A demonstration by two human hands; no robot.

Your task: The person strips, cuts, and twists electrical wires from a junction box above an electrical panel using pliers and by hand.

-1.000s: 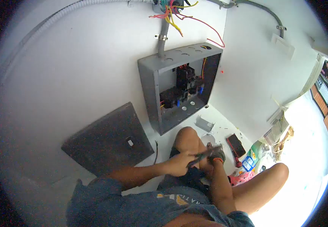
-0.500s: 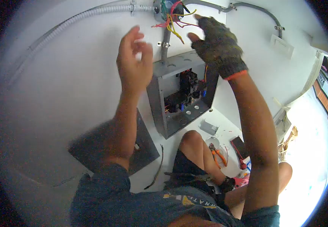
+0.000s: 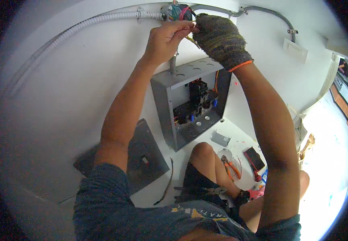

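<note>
My bare left hand (image 3: pixel 168 43) is raised in front of the round junction box (image 3: pixel 166 16) on the wall, its thumb and fingers pinched on the end of an electrical wire. My right hand (image 3: pixel 221 40), in a dark knitted glove with an orange cuff, meets it there. Its fingers are closed at the same wire, with the fingertips partly hidden. Pink wires (image 3: pixel 185 13) and green ones stick out of the junction box. A yellow wire (image 3: pixel 193 41) hangs below my fingertips. Beneath is an open grey breaker box (image 3: pixel 162 105) with black breakers (image 3: pixel 198 92) inside.
Grey flexible conduit (image 3: pixel 101 17) runs along the wall. A dark flat panel (image 3: pixel 152 168) lies at left, beside a thin dark strip (image 3: pixel 167 182). Orange-handled pliers (image 3: pixel 233 168), a black rectangular item (image 3: pixel 255 158) and a small grey metal piece (image 3: pixel 221 138) lie near my knee.
My left hand has moved right and up from open air to the wires and closed in a pinch. My right hand has shifted slightly left, and the fingertips of both hands now meet.
</note>
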